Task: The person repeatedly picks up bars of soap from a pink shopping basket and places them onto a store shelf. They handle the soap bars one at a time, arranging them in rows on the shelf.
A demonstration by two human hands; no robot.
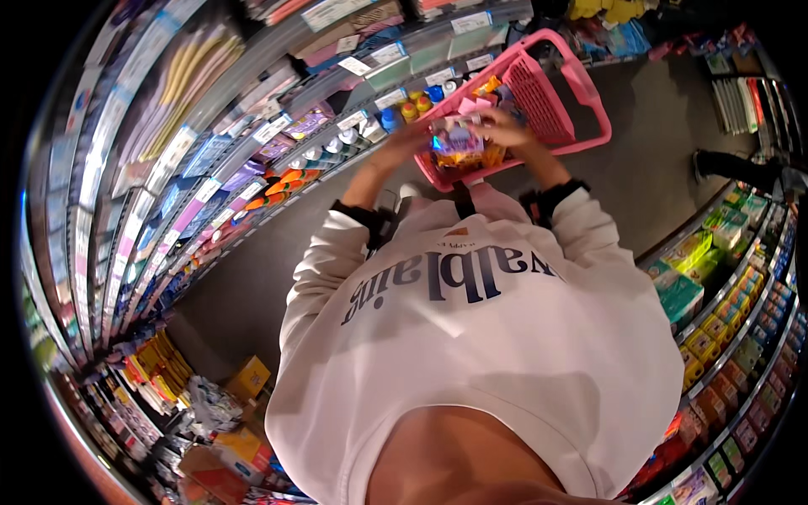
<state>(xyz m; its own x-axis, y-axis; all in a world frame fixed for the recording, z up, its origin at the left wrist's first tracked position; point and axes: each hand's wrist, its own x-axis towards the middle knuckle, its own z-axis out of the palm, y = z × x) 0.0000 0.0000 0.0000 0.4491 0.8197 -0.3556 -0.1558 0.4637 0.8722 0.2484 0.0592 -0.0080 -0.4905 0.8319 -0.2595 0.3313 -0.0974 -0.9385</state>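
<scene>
A purple, shiny package (459, 140) is held up between my two hands over the pink shopping basket (547, 105). My left hand (411, 140) grips its left side, the fingers partly hidden behind it. From the right, my right hand (503, 129) closes on the other edge with curved, slightly blurred fingers. Beneath the package, orange and yellow packets (471, 160) lie in the near left part of the basket, partly covered by my hands. The kind of goods inside the purple package cannot be made out.
Left of me, long shelves (194, 139) carry folded cloths, bottles and packets. Bottles with red and blue caps (410, 109) stand beside the basket. Shelves of colourful packs (715, 328) run along the right. Cartons (248, 379) lie behind me at left; another person's leg (732, 168) shows at far right.
</scene>
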